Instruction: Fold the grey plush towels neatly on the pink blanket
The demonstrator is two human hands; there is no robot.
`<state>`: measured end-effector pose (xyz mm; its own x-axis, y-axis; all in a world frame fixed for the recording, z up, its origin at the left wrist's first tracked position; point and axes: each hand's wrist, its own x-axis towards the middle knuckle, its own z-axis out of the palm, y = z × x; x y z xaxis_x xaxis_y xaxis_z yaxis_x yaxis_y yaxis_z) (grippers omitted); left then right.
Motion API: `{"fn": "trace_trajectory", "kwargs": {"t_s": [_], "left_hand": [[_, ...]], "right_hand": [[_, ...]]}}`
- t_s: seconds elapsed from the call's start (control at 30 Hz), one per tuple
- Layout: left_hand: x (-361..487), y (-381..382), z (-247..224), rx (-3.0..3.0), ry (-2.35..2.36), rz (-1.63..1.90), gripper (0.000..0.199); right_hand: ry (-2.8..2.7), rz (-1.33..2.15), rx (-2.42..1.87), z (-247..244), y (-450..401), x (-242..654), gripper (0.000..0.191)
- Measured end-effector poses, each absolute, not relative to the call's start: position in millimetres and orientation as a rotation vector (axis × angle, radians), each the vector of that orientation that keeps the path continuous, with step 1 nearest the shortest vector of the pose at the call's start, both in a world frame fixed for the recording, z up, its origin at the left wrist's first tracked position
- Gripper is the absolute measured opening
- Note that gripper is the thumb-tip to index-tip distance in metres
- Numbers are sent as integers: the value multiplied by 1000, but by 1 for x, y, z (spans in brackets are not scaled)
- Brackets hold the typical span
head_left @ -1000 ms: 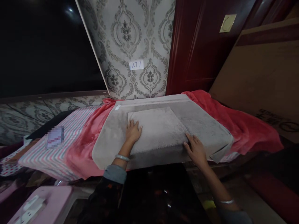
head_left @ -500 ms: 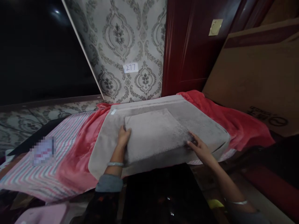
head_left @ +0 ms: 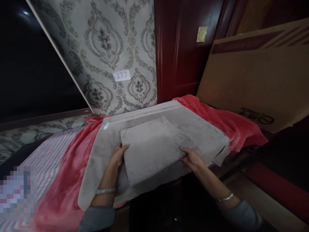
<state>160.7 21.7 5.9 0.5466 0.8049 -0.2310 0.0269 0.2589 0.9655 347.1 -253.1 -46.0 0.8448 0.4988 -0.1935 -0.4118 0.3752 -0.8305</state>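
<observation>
Between my hands is a flat, square-cornered piece of folded grey plush cloth (head_left: 152, 145). My left hand (head_left: 117, 154) grips its left edge, thumb on top. At the right edge, my right hand (head_left: 191, 157) pinches the cloth with the thumb above and fingers beneath. Under it lies a larger light-grey plush sheet (head_left: 101, 174) with a small white tag near its far left corner. The cloth's near edge looks slightly raised from this sheet.
A red fleece blanket (head_left: 77, 167) spreads beneath the grey sheet on both sides, over striped fabric (head_left: 53, 154). Behind stand a large dark screen (head_left: 41, 71), a patterned wall (head_left: 106, 42) and a dark-red door (head_left: 185, 58). A big cardboard box (head_left: 256, 74) leans at the right.
The plush cloth has shifted left and towards me with both hands. My right hand now pinches it more firmly. The camera view has turned right.
</observation>
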Motion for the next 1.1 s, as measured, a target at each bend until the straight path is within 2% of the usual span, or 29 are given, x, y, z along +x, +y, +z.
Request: {"fn": "trace_trajectory", "kwargs": {"t_s": [0.13, 0.27, 0.33, 0.5, 0.63, 0.8, 0.97, 1.1], "left_hand": [[161, -21, -1, 1124, 788, 728, 58], [149, -55, -13, 972, 616, 548, 69], [143, -53, -14, 883, 598, 475, 60], [149, -11, 4, 751, 615, 236, 23], [172, 29, 16, 780, 629, 189, 17], [191, 75, 3, 662, 636, 58, 26], [211, 98, -2, 601, 618, 67, 63], [243, 88, 16, 738, 878, 7, 60]], "right_hand": [[-135, 442, -1082, -29, -260, 389, 36], [-47, 412, -1097, -28, -281, 420, 23], [2, 446, -1076, -35, -289, 418, 19], [20, 504, -1039, -50, -296, 393, 20], [20, 484, -1062, -51, -294, 384, 20], [79, 496, -1069, -52, -292, 384, 18], [52, 501, -1075, -50, -292, 384, 25], [14, 517, -1051, -45, -291, 373, 37]]}}
